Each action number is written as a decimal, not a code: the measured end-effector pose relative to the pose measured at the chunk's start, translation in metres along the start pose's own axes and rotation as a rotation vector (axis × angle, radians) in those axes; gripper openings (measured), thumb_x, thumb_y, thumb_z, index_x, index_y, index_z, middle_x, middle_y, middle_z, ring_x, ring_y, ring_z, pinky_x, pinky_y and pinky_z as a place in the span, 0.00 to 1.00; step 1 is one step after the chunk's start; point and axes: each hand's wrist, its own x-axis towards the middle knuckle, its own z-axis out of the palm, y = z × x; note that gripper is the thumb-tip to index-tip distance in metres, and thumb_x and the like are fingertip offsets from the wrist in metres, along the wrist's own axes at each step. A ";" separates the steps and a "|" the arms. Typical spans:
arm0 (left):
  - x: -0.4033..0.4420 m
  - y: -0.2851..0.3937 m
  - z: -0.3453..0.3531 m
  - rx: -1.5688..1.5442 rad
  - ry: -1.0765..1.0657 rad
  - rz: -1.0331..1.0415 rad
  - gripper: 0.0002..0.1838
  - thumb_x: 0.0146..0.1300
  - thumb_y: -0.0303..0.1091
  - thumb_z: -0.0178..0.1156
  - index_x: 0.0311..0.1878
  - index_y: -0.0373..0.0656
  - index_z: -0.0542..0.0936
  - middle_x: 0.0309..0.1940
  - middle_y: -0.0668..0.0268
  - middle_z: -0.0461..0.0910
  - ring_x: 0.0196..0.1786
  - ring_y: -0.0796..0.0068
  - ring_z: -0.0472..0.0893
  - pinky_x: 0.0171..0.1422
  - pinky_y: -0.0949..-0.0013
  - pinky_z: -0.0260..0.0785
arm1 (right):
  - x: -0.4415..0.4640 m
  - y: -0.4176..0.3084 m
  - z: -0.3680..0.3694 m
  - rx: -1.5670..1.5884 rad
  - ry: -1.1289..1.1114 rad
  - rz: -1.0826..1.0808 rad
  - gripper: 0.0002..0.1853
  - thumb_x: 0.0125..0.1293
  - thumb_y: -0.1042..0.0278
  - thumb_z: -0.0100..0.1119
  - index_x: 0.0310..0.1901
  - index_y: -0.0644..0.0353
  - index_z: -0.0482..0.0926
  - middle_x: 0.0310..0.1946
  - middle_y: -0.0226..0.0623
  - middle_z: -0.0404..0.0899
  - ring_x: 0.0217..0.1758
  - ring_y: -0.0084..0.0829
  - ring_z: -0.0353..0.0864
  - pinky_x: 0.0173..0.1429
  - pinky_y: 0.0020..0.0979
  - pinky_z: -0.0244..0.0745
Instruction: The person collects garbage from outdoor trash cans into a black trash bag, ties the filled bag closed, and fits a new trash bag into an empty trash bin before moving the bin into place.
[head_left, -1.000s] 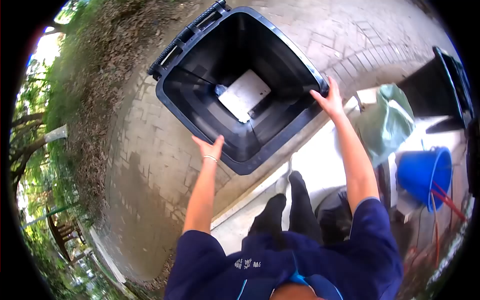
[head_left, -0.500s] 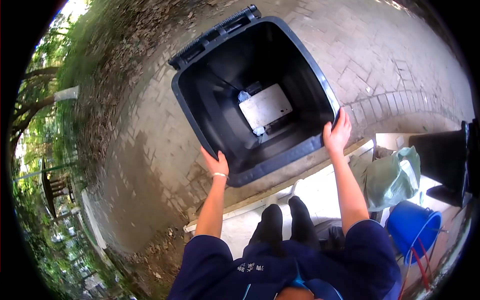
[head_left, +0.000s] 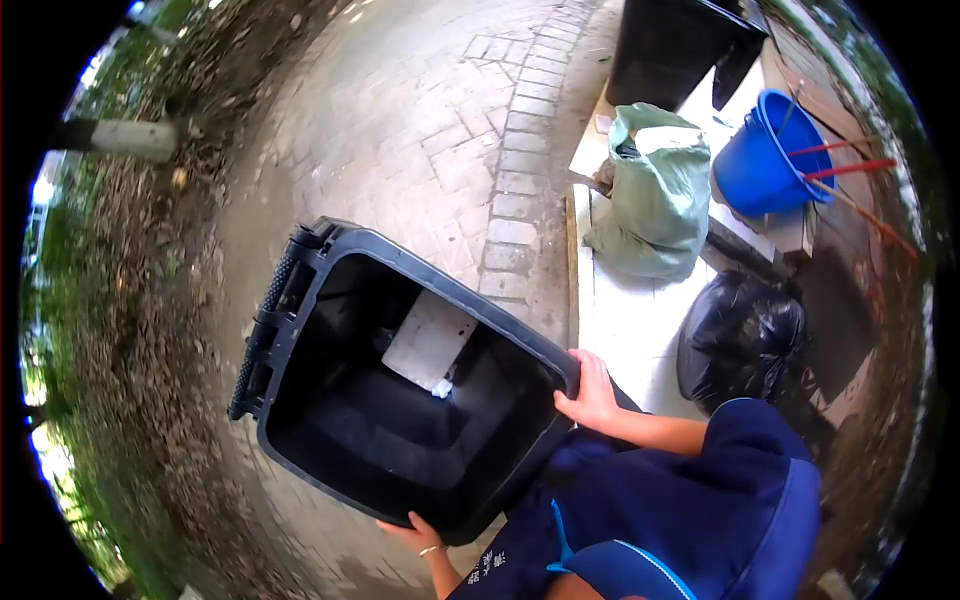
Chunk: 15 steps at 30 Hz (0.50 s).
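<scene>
Bordering the scene at far left, leaf-strewn soil (head_left: 190, 380) meets a paved path (head_left: 400, 130). Next comes a black refuse bin (head_left: 360, 430), tilted with its mouth toward the wearer and its ribbed handle (head_left: 264, 325) on the left. The left hand (head_left: 415, 534) lies at the bin's lower edge, thumb against the rim and fingers partly spread; how firmly it holds cannot be told. Inside lie a pale flat panel (head_left: 430, 340) and a small crumpled scrap (head_left: 441, 388). The right hand (head_left: 594, 396) is closed over the opposite rim corner, thumb inward. As judged from this view, the bin is uncovered and in hand, but its contents are not out; whether its base touches the ground is hidden. Farther right, a green sack (head_left: 660, 220) stands on a white-tiled ledge (head_left: 612, 305), below a second black bin (head_left: 665, 50). Beside it are a knotted-looking black plastic bag (head_left: 748, 340) and, above that, a tilted blue bucket (head_left: 750, 170) holding red sticks (head_left: 850, 169); all these lie outside the held bin.
</scene>
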 end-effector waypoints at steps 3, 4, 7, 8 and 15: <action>0.073 -0.014 -0.012 -0.066 -0.029 0.126 0.35 0.53 0.31 0.51 0.62 0.34 0.46 0.58 0.43 0.54 0.58 0.50 0.59 0.61 0.63 0.51 | -0.002 -0.016 0.017 0.032 -0.043 0.019 0.32 0.38 0.64 0.61 0.48 0.63 0.62 0.46 0.46 0.63 0.51 0.45 0.61 0.56 0.37 0.58; 0.095 -0.013 -0.013 -0.068 -0.050 0.131 0.35 0.53 0.31 0.51 0.62 0.35 0.47 0.58 0.45 0.55 0.59 0.52 0.59 0.61 0.64 0.51 | 0.002 -0.023 0.029 0.061 0.067 -0.037 0.31 0.38 0.63 0.62 0.46 0.63 0.63 0.45 0.46 0.64 0.50 0.45 0.63 0.55 0.37 0.59; 0.173 0.004 -0.013 -0.064 -0.128 0.137 0.35 0.54 0.32 0.52 0.62 0.36 0.48 0.58 0.48 0.57 0.60 0.56 0.59 0.62 0.66 0.51 | 0.026 -0.046 0.065 0.160 0.312 -0.170 0.30 0.38 0.62 0.63 0.45 0.63 0.63 0.43 0.46 0.65 0.48 0.44 0.65 0.53 0.37 0.62; 0.200 0.000 -0.011 -0.050 -0.126 0.219 0.34 0.54 0.33 0.51 0.62 0.36 0.49 0.58 0.48 0.57 0.60 0.57 0.59 0.61 0.66 0.51 | 0.040 -0.057 0.070 0.192 0.338 -0.196 0.31 0.39 0.62 0.62 0.46 0.63 0.63 0.43 0.46 0.65 0.49 0.44 0.64 0.52 0.37 0.62; 0.335 0.043 0.019 0.308 -0.146 0.065 0.30 0.60 0.48 0.41 0.63 0.47 0.50 0.55 0.46 0.61 0.55 0.48 0.63 0.56 0.61 0.58 | 0.141 -0.122 0.106 0.239 0.337 -0.299 0.20 0.42 0.62 0.61 0.40 0.54 0.72 0.46 0.42 0.65 0.49 0.42 0.65 0.52 0.37 0.63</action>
